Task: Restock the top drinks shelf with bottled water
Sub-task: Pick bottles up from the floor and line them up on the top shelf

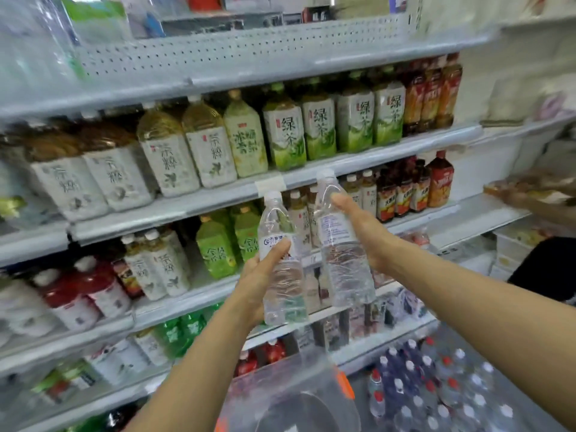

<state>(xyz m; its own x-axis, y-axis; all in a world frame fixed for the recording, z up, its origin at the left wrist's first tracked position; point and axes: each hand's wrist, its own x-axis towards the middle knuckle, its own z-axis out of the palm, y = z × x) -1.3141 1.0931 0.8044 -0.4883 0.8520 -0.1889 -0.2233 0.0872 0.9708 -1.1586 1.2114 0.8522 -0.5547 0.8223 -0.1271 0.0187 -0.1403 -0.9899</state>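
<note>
- Wrap [293,397] at 6 o'clock, nearest the camera: clear plastic with an orange patch on its right edge. Blurred.
- Water pack [436,394] at 5 o'clock, low by the shelf foot: upright bottles packed tight, with white and red caps.
- Left hand [254,286] just below centre, clamped on the left bottle [282,291]. Thumb lies across the front at the label's lower edge, palm on the bottle's left side, fingers hidden behind.
- Left bottle is clear, white cap up, near upright.
- Right hand [366,233] at centre-right, clamped on the right bottle [343,263]. Thumb runs up its right side toward the shoulder, fingers hidden behind.
- Right bottle sits higher than the left one, cap leaning toward 11 o'clock.
- The bottles are just beside each other; cannot tell if they touch. Both are held in the air in front of the middle tiers, on no shelf.
- Behind the hands: small tea bottles [162,263] at 8 o'clock, red bottles [405,188] at 2 o'clock.
- One tier up: big green tea [285,135] at 12 o'clock, with pale-label tea to its left.
- Top shelf [233,54] at 12 o'clock, farthest: perforated grey front. Clear plastic on it at 11 o'clock, too blurred to identify.
- Dark sleeve [544,269] at 3 o'clock, at the frame edge.
</note>
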